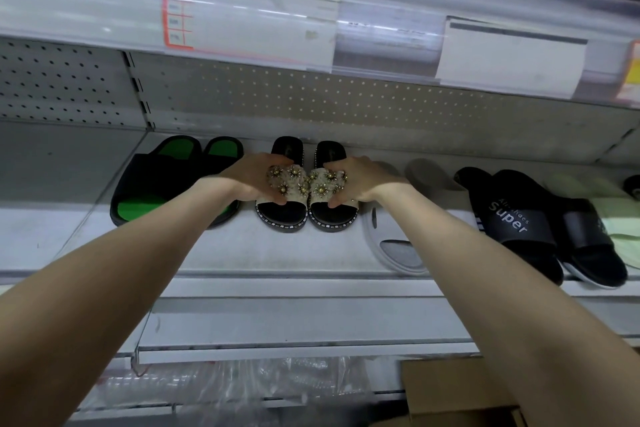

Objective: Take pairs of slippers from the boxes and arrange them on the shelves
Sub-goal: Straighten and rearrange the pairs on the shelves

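A pair of black slippers with beige straps covered in metal flowers stands side by side on the grey shelf (277, 253), toes toward me. My left hand (247, 177) grips the strap of the left flowered slipper (281, 215). My right hand (363, 178) grips the strap of the right flowered slipper (332, 218). The two slippers touch each other along their inner edges.
A black and green pair (145, 204) sits just left of the flowered pair. To the right are a white pair (394, 250), a black pair marked "Super" (519, 229) and a pale green slipper (620, 236). A cardboard box (457, 395) and clear plastic wrap (242, 381) lie below the shelf.
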`<state>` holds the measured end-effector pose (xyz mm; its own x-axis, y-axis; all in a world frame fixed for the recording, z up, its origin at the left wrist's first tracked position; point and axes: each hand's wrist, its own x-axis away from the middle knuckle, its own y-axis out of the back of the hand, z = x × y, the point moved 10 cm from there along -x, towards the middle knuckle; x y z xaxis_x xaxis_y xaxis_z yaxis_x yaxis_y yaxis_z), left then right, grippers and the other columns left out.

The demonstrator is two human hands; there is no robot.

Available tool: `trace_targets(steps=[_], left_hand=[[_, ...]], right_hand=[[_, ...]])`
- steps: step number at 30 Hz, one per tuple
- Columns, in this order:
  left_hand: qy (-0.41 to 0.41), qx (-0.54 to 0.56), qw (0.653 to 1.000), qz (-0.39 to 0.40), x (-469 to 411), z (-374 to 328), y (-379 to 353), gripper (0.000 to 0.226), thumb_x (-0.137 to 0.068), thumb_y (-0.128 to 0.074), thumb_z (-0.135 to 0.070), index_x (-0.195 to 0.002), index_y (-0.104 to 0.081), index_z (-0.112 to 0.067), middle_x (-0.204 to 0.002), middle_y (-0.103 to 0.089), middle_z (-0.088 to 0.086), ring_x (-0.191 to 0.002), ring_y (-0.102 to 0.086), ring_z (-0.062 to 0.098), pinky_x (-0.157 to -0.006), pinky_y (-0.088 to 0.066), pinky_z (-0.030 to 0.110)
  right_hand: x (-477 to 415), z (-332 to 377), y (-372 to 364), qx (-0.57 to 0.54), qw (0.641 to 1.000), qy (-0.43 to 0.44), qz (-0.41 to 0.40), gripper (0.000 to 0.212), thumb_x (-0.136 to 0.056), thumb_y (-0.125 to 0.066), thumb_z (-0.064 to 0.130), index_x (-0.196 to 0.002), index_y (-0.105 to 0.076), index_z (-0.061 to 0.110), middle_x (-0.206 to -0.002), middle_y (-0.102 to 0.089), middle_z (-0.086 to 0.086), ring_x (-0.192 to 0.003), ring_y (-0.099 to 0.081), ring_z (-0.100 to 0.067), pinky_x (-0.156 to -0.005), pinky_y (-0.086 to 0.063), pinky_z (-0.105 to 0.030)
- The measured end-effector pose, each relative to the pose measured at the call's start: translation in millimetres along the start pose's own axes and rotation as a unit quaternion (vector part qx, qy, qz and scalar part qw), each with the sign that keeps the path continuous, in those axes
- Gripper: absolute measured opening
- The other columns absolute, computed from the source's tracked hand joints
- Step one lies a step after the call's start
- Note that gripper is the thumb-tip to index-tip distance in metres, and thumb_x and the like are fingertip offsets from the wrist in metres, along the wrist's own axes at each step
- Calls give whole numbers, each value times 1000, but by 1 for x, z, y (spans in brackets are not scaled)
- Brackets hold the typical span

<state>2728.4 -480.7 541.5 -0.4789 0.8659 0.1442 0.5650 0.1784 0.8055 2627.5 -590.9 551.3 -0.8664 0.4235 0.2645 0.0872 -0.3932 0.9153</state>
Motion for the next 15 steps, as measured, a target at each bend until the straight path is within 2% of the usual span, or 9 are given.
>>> trace_targets(steps=[11,15], left_hand=[[-8,-4,1000,-12,1,-1,0,78,-71,-79,-16,-140,-41,-21,-139,-49,2,-126,-45,19,-92,-31,15],[-4,-3,1000,-9,1,0,-1,81,-71,-79,-16,-141,-40,-20,-140,-48,3,-127,-45,20,-96,-32,19]], right_hand=[[-2,1,-1,-1,1000,4,-4,88,-71,-81,25,-146,-35,20,-147,-42,-3,-133,-42,-25,-102,-35,-27],[1,2,2,18,1000,6,-5,85,-75,-78,28,-147,-33,22,-148,-41,-2,-132,-42,-24,-95,-35,-24]])
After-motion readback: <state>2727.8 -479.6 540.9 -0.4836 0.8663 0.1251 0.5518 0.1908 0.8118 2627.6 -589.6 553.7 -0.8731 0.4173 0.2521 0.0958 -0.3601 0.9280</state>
